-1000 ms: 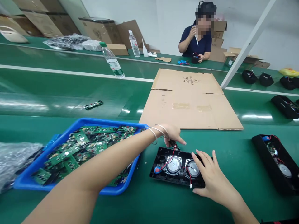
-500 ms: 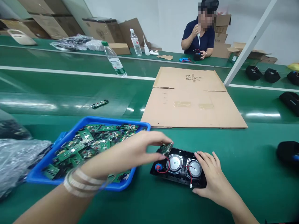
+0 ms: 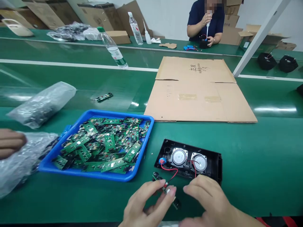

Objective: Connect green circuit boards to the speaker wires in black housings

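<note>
My left hand [image 3: 150, 203] pinches a small circuit board [image 3: 176, 203] in front of the speaker housing, with a red wire end at its fingertips. The black housing [image 3: 214, 165] lies open on the green table, showing two round silver speakers [image 3: 179, 157]. Red and black wires run from a blue round part [image 3: 162, 161] at its left to the board. My right hand [image 3: 208, 198] is curled over the housing's lower right edge. The speaker wire disappears behind its fingers, and what they grip is hidden.
A blue tray [image 3: 88, 174] heaped with circuit boards stands left. Another person's hand [image 3: 10, 143] is over a plastic bag [image 3: 28, 157] at the left edge. Flattened cardboard [image 3: 199, 91] lies beyond the housing. Across the table, a person [image 3: 204, 25] holds a white dropper bottle.
My left hand has brought the board from above the housing down in front of it. My right hand has let go of the housing's right end. Another hand and a second bag now show at left.
</note>
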Available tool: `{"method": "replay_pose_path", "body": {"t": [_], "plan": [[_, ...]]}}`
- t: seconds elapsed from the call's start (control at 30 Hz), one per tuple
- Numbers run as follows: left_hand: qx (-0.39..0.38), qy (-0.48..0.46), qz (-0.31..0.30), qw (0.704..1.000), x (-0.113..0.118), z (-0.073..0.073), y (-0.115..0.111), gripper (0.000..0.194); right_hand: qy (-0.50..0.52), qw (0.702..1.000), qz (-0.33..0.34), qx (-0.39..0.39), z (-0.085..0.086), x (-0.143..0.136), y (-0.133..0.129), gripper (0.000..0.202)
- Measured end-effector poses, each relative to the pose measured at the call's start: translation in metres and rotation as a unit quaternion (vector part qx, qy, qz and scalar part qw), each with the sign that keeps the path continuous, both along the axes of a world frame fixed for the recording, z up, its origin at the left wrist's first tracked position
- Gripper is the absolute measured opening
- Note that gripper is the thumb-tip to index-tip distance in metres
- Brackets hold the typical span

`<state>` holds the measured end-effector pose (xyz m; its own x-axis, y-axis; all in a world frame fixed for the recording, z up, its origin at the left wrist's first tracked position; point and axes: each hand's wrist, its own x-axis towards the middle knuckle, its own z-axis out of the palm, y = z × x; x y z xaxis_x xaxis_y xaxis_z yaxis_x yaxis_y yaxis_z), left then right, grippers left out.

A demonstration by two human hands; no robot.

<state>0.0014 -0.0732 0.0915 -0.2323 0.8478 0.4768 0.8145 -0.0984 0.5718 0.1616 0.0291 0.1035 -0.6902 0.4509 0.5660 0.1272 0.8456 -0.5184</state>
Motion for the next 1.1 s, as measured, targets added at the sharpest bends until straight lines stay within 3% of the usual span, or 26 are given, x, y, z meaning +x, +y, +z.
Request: {"method": "replay_pose_path", "body": {"t": [0.1, 0.17, 0.23, 0.27, 0.33, 0.4, 0.47, 0.57, 0.67, 0.77, 0.97, 1.1], "plan": [[0.085, -0.040, -0.010, 0.996, 0.005, -0.010, 0.010, 0.027, 0.023, 1.000, -0.012, 0.017, -0.006, -0.011, -0.008, 0.017], [0.123, -0.086, 0.017, 0.989, 0.005, -0.013, 0.010, 0.025, 0.033, 0.999, -0.020, 0.026, -0.010, -0.009, -0.005, 0.012], [0.075, -0.243, 0.042, 0.966, 0.007, -0.013, 0.006, 0.009, 0.055, 0.997, -0.027, 0.040, -0.014, -0.002, 0.000, 0.015], [0.016, -0.359, 0.040, 0.932, 0.009, -0.012, 0.003, 0.007, 0.060, 0.997, -0.025, 0.050, -0.016, 0.001, 0.002, 0.016], [-0.119, -0.577, 0.020, 0.807, 0.014, -0.013, 0.002, 0.031, 0.057, 0.995, -0.003, 0.076, -0.020, 0.005, 0.003, 0.017], [-0.191, -0.683, 0.000, 0.705, 0.019, -0.016, 0.005, 0.058, 0.047, 0.993, 0.027, 0.100, -0.024, 0.006, 0.003, 0.020], [-0.202, -0.712, 0.002, 0.673, 0.021, -0.019, 0.011, 0.059, 0.033, 0.992, 0.045, 0.109, -0.026, 0.006, 0.003, 0.021], [-0.223, -0.697, 0.022, 0.681, 0.020, -0.016, 0.019, 0.044, 0.021, 0.995, 0.050, 0.081, -0.024, 0.013, 0.009, 0.017], [-0.235, -0.669, 0.074, 0.701, 0.017, -0.006, 0.022, 0.039, 0.028, 0.999, 0.003, -0.021, -0.016, 0.030, 0.022, 0.017], [-0.253, -0.640, 0.107, 0.718, 0.015, -0.002, 0.022, 0.036, -0.031, 0.994, -0.016, -0.104, -0.009, 0.042, 0.032, 0.017], [-0.303, -0.556, 0.059, 0.772, 0.007, -0.011, 0.024, 0.038, -0.164, 0.985, 0.012, 0.058, -0.010, 0.029, 0.033, 0.020], [-0.289, -0.519, 0.035, 0.804, 0.006, -0.012, 0.027, 0.032, -0.170, 0.981, 0.033, 0.082, -0.013, 0.018, 0.032, 0.024]]}}
